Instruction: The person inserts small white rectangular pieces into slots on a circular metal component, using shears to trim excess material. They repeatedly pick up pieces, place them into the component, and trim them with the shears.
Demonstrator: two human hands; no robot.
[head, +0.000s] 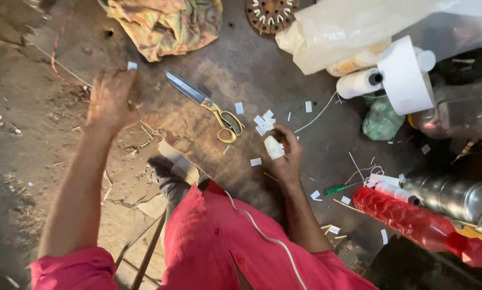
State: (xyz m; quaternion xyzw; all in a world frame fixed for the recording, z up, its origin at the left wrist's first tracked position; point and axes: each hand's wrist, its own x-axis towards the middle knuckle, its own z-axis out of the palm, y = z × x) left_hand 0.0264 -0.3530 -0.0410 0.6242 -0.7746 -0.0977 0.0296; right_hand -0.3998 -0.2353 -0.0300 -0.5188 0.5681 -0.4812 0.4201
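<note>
The right hand (285,153) pinches a small white paper slip (274,147), bent over the fingers, above the dark worktop (241,64) beside a pile of slips (264,121). The left hand (111,99) grips another slip (132,65) at its fingertips. Scissors (206,103) with gold handles lie between the hands. A red bottle (418,224) lies at right; its contents cannot be made out.

The left hand (111,99) is stretched out over the dark floor (241,59) and pinches a small white paper piece (132,65). The right hand (284,153) holds a folded white strip (274,147) near the scissors (206,103) and a small pile of paper pieces (264,122).
</note>
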